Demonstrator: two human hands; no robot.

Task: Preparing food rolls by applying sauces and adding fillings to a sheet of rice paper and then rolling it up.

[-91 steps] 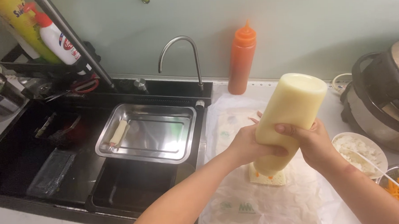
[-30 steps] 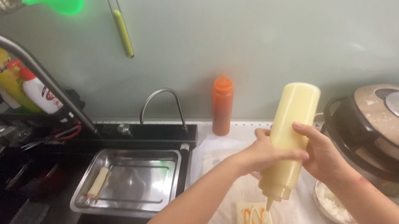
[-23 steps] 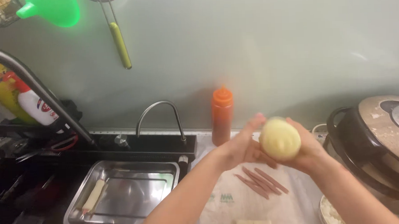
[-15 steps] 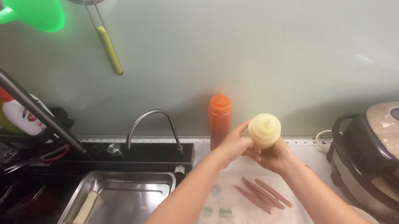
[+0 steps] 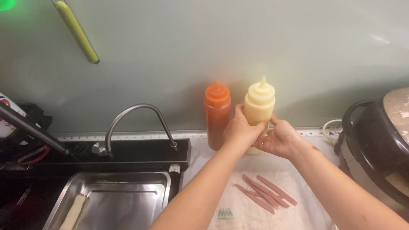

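Over by the pale green wall, a white paper sheet point(image 5: 255, 214) covered the counter, with several pink sausage strips point(image 5: 265, 196) lying on it. To the left sat a black sink with a curved steel tap point(image 5: 135, 118) and a steel tray point(image 5: 121, 206) holding one pale roll point(image 5: 73, 212); a dark cooker point(image 5: 385, 153) stood at the right edge. An orange squeeze bottle point(image 5: 217, 112) stood upright against the wall, and just beside it stood a pale yellow squeeze bottle point(image 5: 259, 105), nozzle up. The left hand point(image 5: 241, 129) was wrapped around the yellow bottle's lower body, fingers curled on it, while the right hand point(image 5: 279, 139) cupped it from the other side, palm half open.
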